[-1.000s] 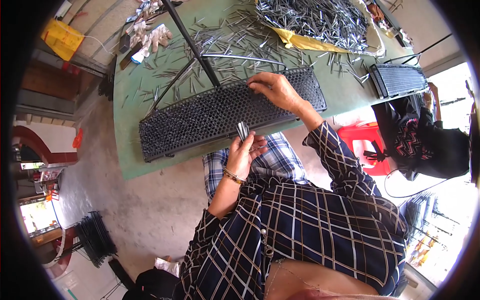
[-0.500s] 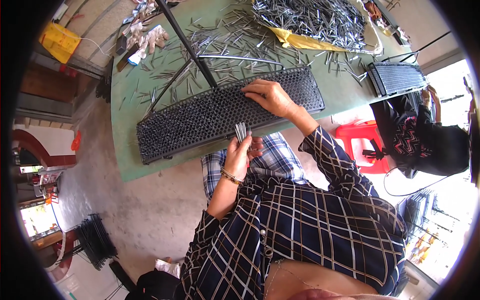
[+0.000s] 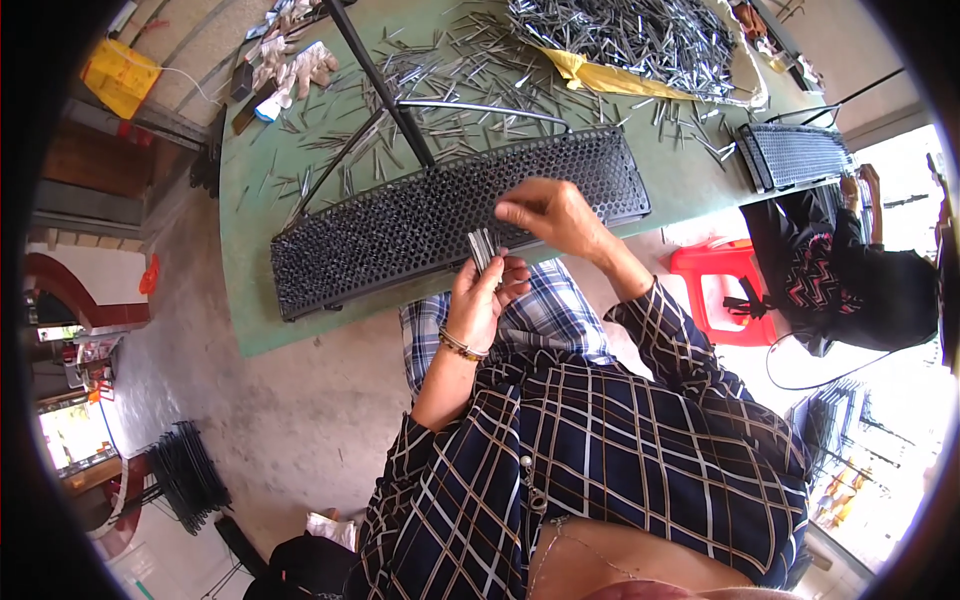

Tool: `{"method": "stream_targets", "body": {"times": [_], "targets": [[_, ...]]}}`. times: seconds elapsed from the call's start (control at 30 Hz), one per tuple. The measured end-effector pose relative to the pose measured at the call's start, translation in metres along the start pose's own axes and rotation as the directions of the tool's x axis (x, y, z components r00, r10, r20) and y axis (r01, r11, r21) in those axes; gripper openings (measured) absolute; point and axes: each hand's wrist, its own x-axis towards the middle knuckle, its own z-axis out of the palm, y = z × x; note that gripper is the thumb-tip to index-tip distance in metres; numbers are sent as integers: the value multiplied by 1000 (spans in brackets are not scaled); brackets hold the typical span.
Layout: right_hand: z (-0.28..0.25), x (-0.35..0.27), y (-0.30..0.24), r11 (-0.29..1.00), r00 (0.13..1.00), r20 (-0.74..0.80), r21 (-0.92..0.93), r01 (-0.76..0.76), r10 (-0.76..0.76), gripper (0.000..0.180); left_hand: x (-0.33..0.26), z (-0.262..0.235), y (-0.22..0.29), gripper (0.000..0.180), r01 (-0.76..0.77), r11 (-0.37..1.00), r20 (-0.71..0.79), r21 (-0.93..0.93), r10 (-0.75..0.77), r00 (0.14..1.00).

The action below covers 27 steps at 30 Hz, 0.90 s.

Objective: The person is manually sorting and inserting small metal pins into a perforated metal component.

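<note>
My left hand (image 3: 477,307) is closed around a small bundle of thin grey strips (image 3: 483,246), held upright at the near edge of a long black perforated block (image 3: 440,212). Above that block's near right half, my right hand (image 3: 563,220) has its fingers pinched together, close to the bundle's tips. Whatever sits in this pinch is too small or hidden to make out. Strip ends crowd the block's holes on the left, while holes toward the right show bare. A black pole (image 3: 385,90) with two side braces joins the block's far side.
Loose strips (image 3: 400,75) lie scattered over the green table (image 3: 245,270), beside a big heap of strips (image 3: 640,40) on a yellow-edged sack (image 3: 600,78). Work gloves (image 3: 300,75) lie far left. At right, another person (image 3: 850,270) works at a similar block (image 3: 795,155), near a red stool (image 3: 705,262).
My right hand has lifted off the block and drawn back toward me, nearer the bundle in my left hand. My left hand keeps its hold, nearly unmoved.
</note>
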Motion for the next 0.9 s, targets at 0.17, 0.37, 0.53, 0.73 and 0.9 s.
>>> {"method": "stream_targets", "body": {"times": [0.17, 0.37, 0.53, 0.73, 0.9], "targets": [[11, -17, -5, 981, 988, 114, 155, -120, 103, 24, -2, 17, 6, 23, -37, 999, 12, 27, 36, 999], [-2, -14, -7, 976, 984, -30, 138, -171, 177, 22, 1, 11, -2, 22, 23, 999, -60, 25, -22, 998], [-14, 13, -3, 997, 946, -324, 74, 14, 11, 22, 9, 13, -3, 23, 120, 993, 18, -16, -120, 993], [-7, 26, 15, 981, 939, -295, -134, 140, -174, 19, 11, 8, -6, 18, 212, 975, -6, -67, -213, 977], [-2, 24, 22, 965, 931, -285, -194, 176, -227, 19, 10, 6, -5, 18, 207, 977, -32, -46, -209, 977]]}}
